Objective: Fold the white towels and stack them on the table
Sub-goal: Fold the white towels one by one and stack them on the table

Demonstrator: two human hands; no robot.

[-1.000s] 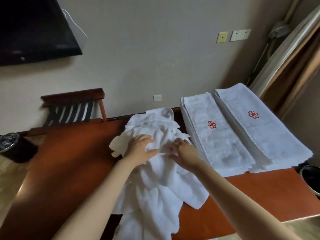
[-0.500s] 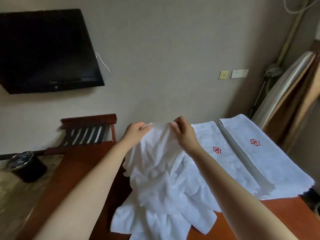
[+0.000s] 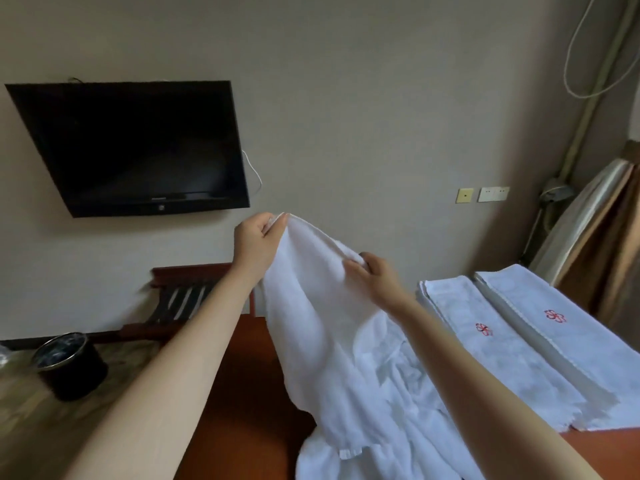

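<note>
Both hands pinch the top hem of the white towel (image 3: 322, 306), L hand (image 3: 258, 242) up at 10 o'clock, R hand (image 3: 377, 278) lower at 4 nearer the folded stacks (image 3: 502, 348), cloth hanging to 6 onto the table (image 3: 249, 393), so hem axis runs approx 10–4.

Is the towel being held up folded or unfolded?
Unfolded. The towel hangs loose and crumpled from its top edge, pinched by the left hand and right hand, its lower part bunched on the table.
</note>
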